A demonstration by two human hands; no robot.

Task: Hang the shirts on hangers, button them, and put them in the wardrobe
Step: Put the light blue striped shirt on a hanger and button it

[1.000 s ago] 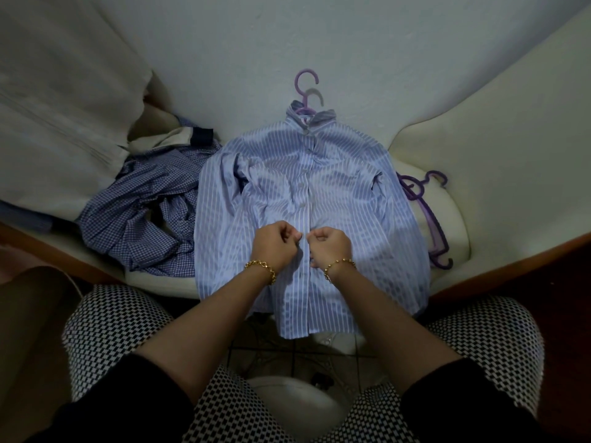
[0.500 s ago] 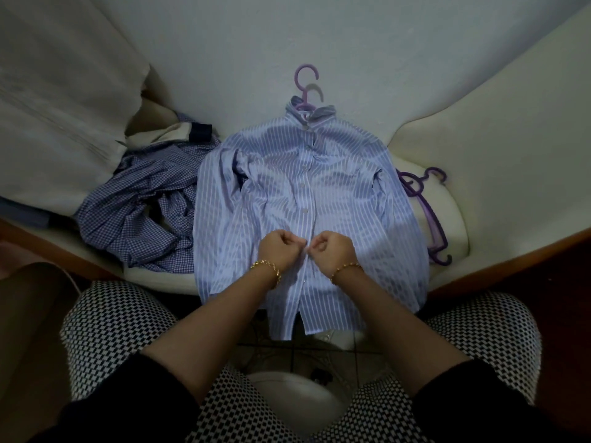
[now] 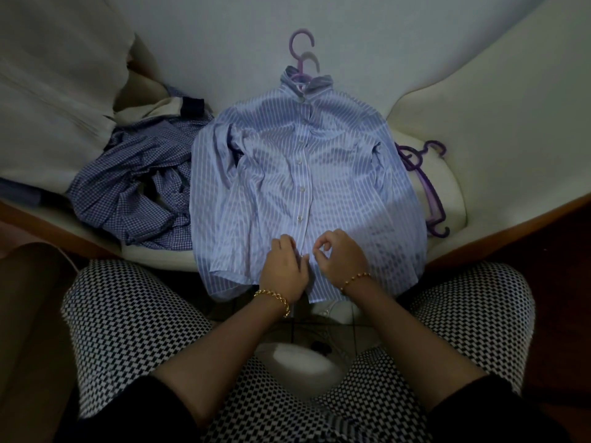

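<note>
Left hand [image 3: 283, 266] and right hand [image 3: 340, 258], lower centre, both pinch the front placket of the striped shirt [image 3: 303, 180] near its hem. Shirt lies flat mid-frame on a pink hanger [image 3: 292, 46], upper buttons closed. Checked shirt [image 3: 134, 183] heaped at left; purple hangers [image 3: 427, 188] at right.

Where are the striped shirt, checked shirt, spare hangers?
striped shirt [image 3: 345, 174]: head view, chest panel.
checked shirt [image 3: 128, 180]: head view, crumpled middle.
spare hangers [image 3: 428, 195]: head view, purple arm.
</note>
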